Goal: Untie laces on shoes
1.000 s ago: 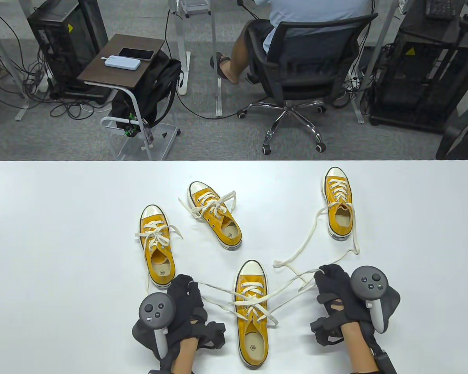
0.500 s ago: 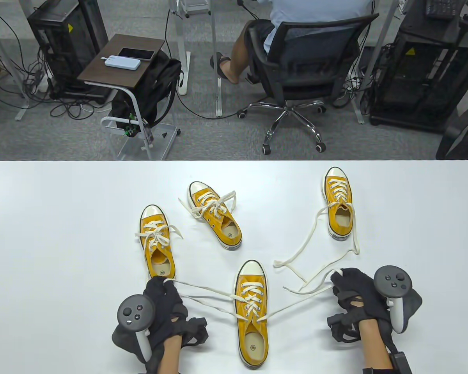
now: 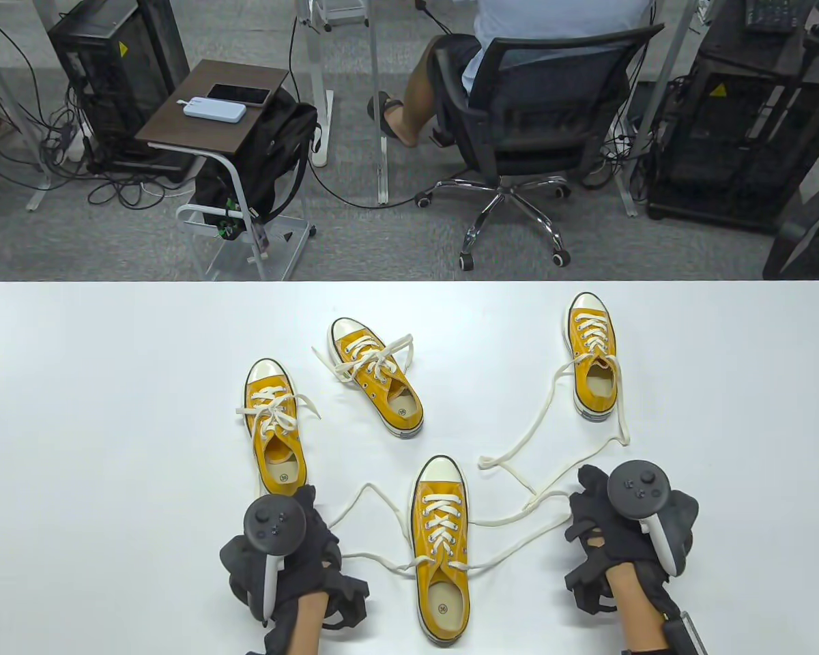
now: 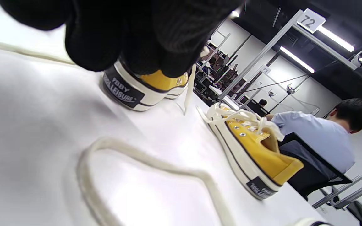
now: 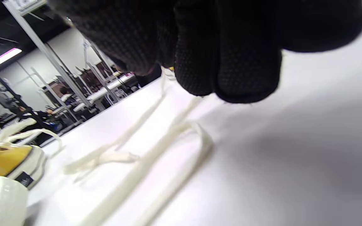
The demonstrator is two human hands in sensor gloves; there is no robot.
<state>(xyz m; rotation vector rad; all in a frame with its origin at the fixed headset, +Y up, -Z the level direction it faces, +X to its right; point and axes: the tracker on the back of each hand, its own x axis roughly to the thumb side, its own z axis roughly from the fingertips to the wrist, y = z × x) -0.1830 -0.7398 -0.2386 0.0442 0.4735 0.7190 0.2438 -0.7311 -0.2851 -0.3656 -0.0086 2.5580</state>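
Observation:
The nearest yellow shoe point(image 3: 440, 546) lies toe away from me between my hands, its bow undone. Its left lace point(image 3: 368, 488) and right lace point(image 3: 519, 535) lie slack on the white table point(image 3: 109, 409). My left hand point(image 3: 317, 529) sits where the left lace ends. In the left wrist view its fingers point(image 4: 130, 40) are curled above a loose lace loop point(image 4: 143, 160). My right hand point(image 3: 587, 505) sits where the right lace ends. In the right wrist view its fingertips point(image 5: 225, 62) hang just over the laces point(image 5: 156, 147). Whether either hand grips a lace is hidden.
Three more yellow shoes stand farther back: one left point(image 3: 276, 437) and one middle point(image 3: 379, 379), both with bows, and one right point(image 3: 592, 358) whose long loose laces point(image 3: 519, 443) trail toward my right hand. A seated person in an office chair point(image 3: 539, 123) is beyond the table.
Both hands pulled the near shoe's laces outward until the bow came apart, then moved back inward. The laces went from taut to slack on the table.

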